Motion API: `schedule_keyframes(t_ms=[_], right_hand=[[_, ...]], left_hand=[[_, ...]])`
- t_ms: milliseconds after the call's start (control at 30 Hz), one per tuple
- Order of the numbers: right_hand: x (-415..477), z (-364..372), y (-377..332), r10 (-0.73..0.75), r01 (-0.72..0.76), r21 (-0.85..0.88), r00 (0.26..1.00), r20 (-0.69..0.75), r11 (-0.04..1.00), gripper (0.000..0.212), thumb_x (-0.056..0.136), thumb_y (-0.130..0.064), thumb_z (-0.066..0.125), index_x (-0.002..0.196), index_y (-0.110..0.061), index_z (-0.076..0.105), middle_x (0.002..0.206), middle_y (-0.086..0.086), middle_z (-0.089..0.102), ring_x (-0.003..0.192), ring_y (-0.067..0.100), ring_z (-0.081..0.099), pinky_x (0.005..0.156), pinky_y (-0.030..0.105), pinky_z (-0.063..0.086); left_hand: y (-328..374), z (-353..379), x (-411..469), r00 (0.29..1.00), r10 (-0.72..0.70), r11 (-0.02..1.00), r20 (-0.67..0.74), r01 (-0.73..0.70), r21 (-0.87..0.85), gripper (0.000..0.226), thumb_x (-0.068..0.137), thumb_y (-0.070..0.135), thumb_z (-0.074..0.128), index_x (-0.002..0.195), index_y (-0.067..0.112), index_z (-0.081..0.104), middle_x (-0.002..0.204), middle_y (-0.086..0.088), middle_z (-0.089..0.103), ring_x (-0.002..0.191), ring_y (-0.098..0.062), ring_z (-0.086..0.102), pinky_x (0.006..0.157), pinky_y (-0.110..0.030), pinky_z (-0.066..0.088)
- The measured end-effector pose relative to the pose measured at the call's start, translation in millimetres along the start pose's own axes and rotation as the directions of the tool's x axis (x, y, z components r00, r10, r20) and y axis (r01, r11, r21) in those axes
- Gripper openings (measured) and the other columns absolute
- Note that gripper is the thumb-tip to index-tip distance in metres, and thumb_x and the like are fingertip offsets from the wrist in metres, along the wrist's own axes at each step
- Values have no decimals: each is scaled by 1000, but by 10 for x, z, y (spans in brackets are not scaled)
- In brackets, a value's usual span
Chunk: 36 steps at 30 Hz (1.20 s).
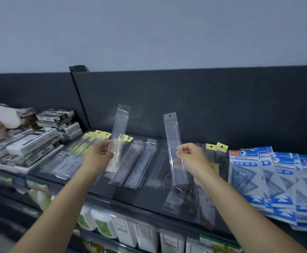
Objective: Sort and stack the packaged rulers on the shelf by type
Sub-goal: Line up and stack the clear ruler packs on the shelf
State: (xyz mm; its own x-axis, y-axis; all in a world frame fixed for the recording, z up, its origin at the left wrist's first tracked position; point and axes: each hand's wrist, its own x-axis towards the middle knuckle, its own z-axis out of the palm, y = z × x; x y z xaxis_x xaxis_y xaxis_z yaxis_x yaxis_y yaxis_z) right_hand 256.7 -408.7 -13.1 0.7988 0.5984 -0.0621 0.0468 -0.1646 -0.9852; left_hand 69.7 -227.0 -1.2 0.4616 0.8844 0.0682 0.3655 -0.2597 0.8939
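Head view gives us two packaged rulers lifted above the dark shelf [123, 196], well apart from each other. Each is a long, narrow sleeve of clear plastic with a punched hang hole at its top end. Both stand nearly upright, their tops leaning slightly toward one another.

The left packaged ruler [119, 125] shows faint pale print in its lower half. The right packaged ruler [172, 136] looks almost wholly transparent, so we see the shelf through it.

Our left grip [97, 156] is clenched on the left packaged ruler, with thumb and curled fingers pinching the sleeve below its middle. Our right grip [192, 157] pinches the right packaged ruler near mid-length between thumb and forefinger, the other fingers curled in.

Below the two, more clear ruler packets [139, 161] lie flat side by side on the shelf. Yellow-headed packets [86, 143] lie further left, beside stacked boxes [39, 143]. Blue-and-white geometric sets [258, 172] are fanned out at the right end.
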Motion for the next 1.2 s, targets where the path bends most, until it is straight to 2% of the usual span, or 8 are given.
schedule_keyframes(t_ms=[200, 367, 500, 600, 700, 900, 1033, 1200], right_hand=[[5, 212, -4, 5, -5, -7, 1000, 7, 1000, 15, 93, -6, 57, 85, -19, 60, 93, 2, 62, 92, 26, 68, 84, 45, 57], [29, 350, -8, 32, -31, 20, 999, -38, 999, 15, 92, -4, 57, 84, -17, 61, 90, 3, 62, 84, 28, 70, 80, 47, 58], [40, 445, -35, 41, -42, -15, 997, -62, 999, 15, 91, -7, 58, 84, -20, 62, 94, 3, 64, 90, 27, 69, 84, 47, 56], [37, 497, -61, 52, -55, -41, 996, -75, 998, 10, 90, -10, 60, 86, -19, 63, 95, 2, 65, 89, 23, 67, 86, 45, 55], [25, 535, -74, 73, -78, -54, 993, -88, 995, 7, 91, -9, 58, 88, -14, 63, 85, 6, 66, 70, 18, 62, 77, 39, 57], [-21, 610, -93, 105, -107, -17, 991, -84, 994, 5, 91, -6, 60, 93, -10, 62, 88, 10, 65, 67, 15, 61, 57, 23, 52], [-10, 688, -75, 105, -107, -26, 992, -68, 994, 30, 90, -4, 62, 118, -11, 54, 88, 11, 66, 70, 16, 63, 59, 24, 54], [13, 851, -22, 47, -51, -69, 997, -56, 996, 59, 91, 0, 57, 140, -28, 39, 90, 11, 60, 67, 18, 63, 64, 30, 57]], left_hand=[[-126, -46, 51, 989, -1, 989, 145, -20, 144, 37, 89, -5, 52, 125, 1, 55, 83, -5, 60, 68, -18, 54, 64, -27, 44], [-222, -26, 145, 966, 1, 968, 260, -67, 243, 46, 87, -1, 58, 133, 4, 51, 90, -6, 59, 79, -23, 57, 79, -39, 53], [-255, 15, 215, 932, 21, 925, 362, -155, 346, 58, 87, 3, 61, 140, 13, 42, 100, -2, 56, 88, -18, 56, 72, -27, 47], [-285, 37, 238, 898, 73, 828, 434, -297, 476, 61, 87, 6, 60, 143, 19, 40, 121, -3, 52, 101, -17, 54, 85, -25, 47], [-335, 54, 234, 868, 121, 724, 482, -410, 555, 55, 90, 15, 58, 142, 26, 42, 132, -4, 38, 122, -23, 43, 105, -30, 36], [-380, 102, 261, 718, 288, 592, 634, -654, 472, 46, 96, 21, 48, 142, 27, 42, 154, 11, 22, 139, -19, 18, 116, -38, 22], [-482, 132, 293, 657, 202, 519, 726, -701, 489, 49, 99, 32, 40, 147, 29, 30, 157, 13, 17, 143, -16, 14, 116, -38, 21], [-574, 107, 291, 681, 252, 476, 687, -706, 525, 54, 98, 39, 38, 149, 26, 26, 158, 10, 15, 145, -16, 12, 118, -31, 16]])
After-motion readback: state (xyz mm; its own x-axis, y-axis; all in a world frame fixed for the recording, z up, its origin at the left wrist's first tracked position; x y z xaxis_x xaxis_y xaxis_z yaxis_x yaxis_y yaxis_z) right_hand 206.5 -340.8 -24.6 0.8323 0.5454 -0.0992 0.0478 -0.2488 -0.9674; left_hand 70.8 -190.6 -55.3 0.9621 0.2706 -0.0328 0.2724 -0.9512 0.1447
